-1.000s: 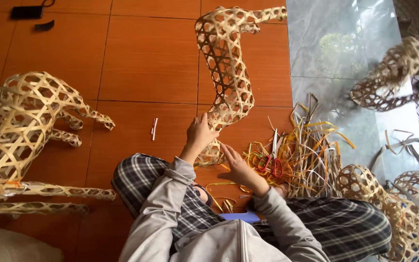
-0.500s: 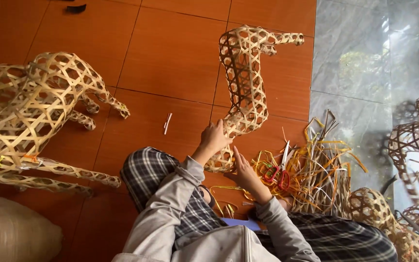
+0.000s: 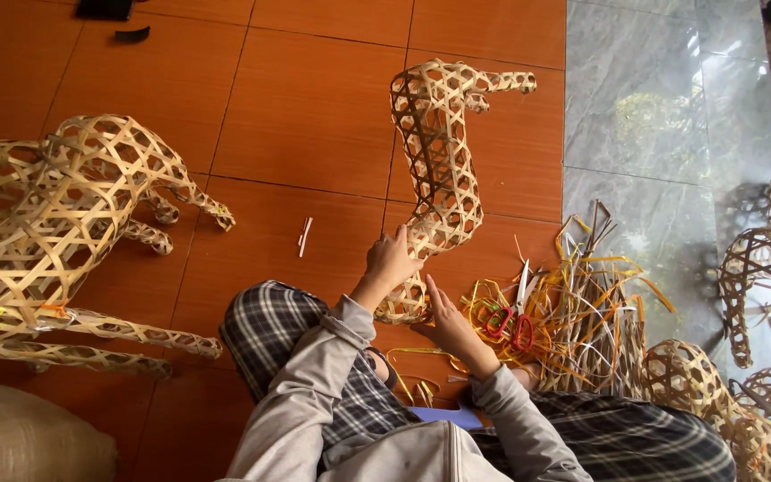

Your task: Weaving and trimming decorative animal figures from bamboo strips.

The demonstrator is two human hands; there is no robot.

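Observation:
A woven bamboo animal figure (image 3: 439, 170) lies on the orange tile floor in front of me, its open lattice body stretching away from my knees. My left hand (image 3: 392, 261) grips the near part of the figure from the left side. My right hand (image 3: 446, 321) rests against the lowest woven end (image 3: 403, 306), fingers flat and pointing up. I sit with legs in checked trousers (image 3: 269, 335).
A large woven bamboo animal (image 3: 55, 232) lies at the left. Loose bamboo strips (image 3: 591, 312) and red-handled scissors (image 3: 506, 323) lie to the right of my hands. More woven pieces (image 3: 760, 268) sit on the grey tiles at right. A sack (image 3: 20, 442) is bottom left.
The view has shifted, so the figure and my hands sit more to the centre. Both hands stay on the near end of the woven figure with small finger movements.

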